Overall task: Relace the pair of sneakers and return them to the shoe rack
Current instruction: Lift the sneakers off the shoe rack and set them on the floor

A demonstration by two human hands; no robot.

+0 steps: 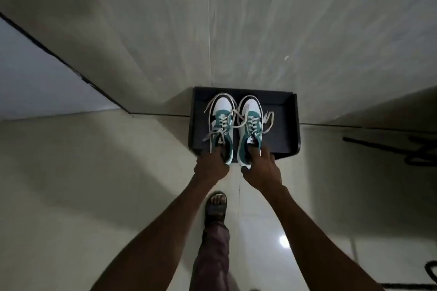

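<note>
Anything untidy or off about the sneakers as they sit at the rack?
Yes: the laces are loose and untied, crossing between the left sneaker and right sneaker, with one end trailing onto the rack. Each hand, left and right, grips a heel.

Sneakers [234,125] teal, white toes, pale laces; tray [287,130] black; floor [71,196] cream
</note>
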